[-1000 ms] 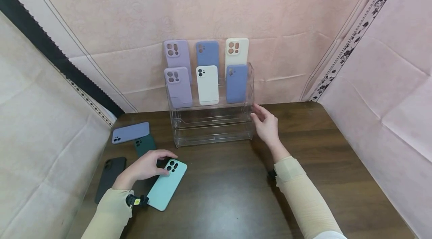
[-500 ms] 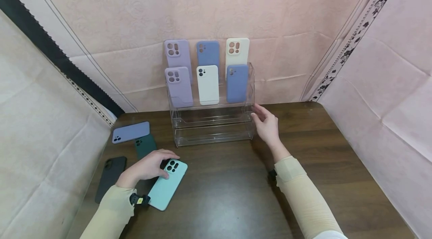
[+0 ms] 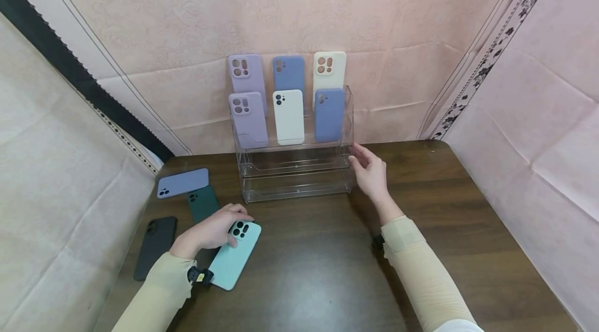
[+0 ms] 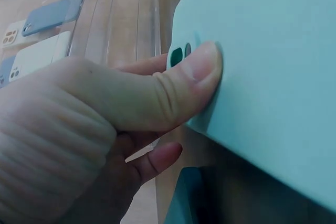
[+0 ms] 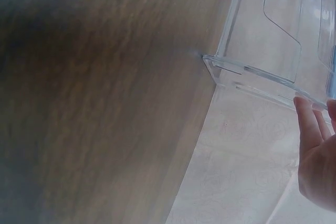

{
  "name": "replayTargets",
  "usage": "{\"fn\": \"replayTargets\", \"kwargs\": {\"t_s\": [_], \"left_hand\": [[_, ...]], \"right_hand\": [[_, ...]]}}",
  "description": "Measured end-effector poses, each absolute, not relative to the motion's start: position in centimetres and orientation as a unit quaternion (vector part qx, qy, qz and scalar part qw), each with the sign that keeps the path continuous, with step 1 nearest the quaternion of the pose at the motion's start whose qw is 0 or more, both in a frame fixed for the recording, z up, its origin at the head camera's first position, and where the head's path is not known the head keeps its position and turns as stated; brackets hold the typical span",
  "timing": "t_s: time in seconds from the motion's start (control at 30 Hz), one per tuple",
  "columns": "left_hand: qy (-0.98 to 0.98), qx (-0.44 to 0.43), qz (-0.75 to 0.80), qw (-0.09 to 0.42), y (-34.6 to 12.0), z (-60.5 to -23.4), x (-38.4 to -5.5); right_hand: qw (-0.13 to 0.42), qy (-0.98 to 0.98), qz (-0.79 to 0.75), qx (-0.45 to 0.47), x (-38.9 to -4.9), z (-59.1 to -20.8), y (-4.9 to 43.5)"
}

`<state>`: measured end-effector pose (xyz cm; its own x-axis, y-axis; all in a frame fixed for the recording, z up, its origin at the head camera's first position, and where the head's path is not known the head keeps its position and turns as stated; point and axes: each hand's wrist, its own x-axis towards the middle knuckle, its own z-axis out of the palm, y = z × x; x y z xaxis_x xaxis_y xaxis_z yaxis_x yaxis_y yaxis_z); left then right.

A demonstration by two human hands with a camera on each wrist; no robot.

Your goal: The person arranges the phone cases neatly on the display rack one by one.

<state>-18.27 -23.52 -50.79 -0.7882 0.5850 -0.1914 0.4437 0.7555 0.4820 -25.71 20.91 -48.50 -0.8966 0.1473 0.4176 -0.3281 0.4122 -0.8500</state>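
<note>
My left hand (image 3: 212,230) pinches the camera end of a mint-green phone case (image 3: 236,262). In the left wrist view the thumb presses on the face of the mint case (image 4: 273,77) beside the camera cutouts, with fingers reaching behind its edge. The case slants low over the table, left of centre. At the right side of a clear stepped display rack (image 3: 296,195), my right hand (image 3: 370,176) holds the side edge between thumb and fingers. The right wrist view shows these fingertips (image 5: 300,102) at the rack's clear side wall (image 5: 262,90).
Upper tiers bear two rows of upright cases, among them a lilac (image 3: 248,124), a white (image 3: 289,118) and a blue one (image 3: 329,116). The lower tiers are bare. A blue-grey case (image 3: 182,183), a dark green case (image 3: 202,202) and a black case (image 3: 155,249) lie at left.
My left hand has shifted slightly right and away from me along the mint case, which has barely moved. The right hand stays at the rack's side.
</note>
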Motion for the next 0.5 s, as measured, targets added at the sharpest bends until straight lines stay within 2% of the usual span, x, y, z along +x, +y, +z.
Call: {"fn": "replayTargets", "kwargs": {"t_s": [0.5], "left_hand": [[0.913, 0.269, 0.242, 0.190, -23.44, -50.76, -18.46]], "right_hand": [[0.220, -0.814, 0.535, 0.060, -25.71, -48.61, 21.09]]}}
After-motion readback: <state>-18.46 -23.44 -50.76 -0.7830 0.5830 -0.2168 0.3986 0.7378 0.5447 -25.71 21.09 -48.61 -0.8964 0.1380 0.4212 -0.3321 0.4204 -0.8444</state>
